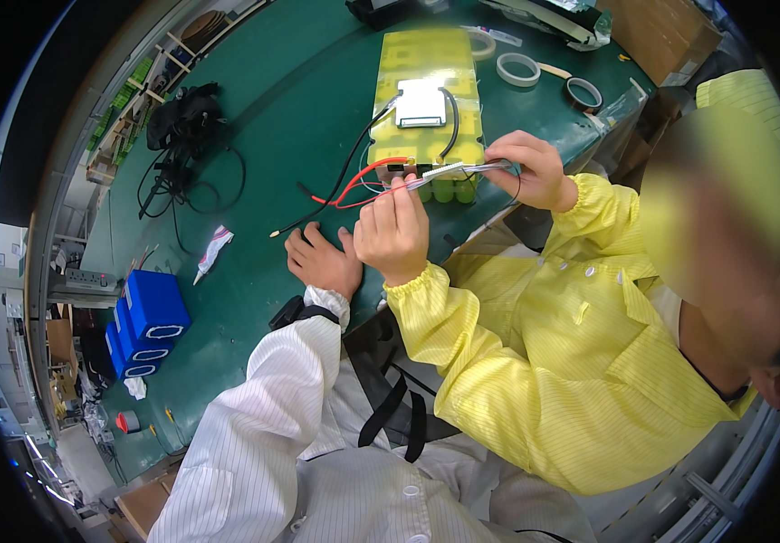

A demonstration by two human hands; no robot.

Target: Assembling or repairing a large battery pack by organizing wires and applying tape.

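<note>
My left hand (325,261), in a white striped sleeve with a black band at the wrist, rests palm down on the green table with its fingers apart and nothing in it. My right hand is not in view. Just beyond my left hand stands a yellow-wrapped battery pack (392,136) with a white-topped board (421,102) on it. Red wires (354,185) and a black cable (336,181) reach from the pack toward my fingers, apart from them. A co-worker's two hands (393,231) hold a white connector (442,172) with thin wires at the pack's near end.
The co-worker in a yellow smock (544,335) sits close on my right. Blue battery packs (156,303), a white tube (214,253) and a black cable bundle (181,122) lie to the left. Tape rolls (518,70) and a cardboard box (666,36) are at the far right.
</note>
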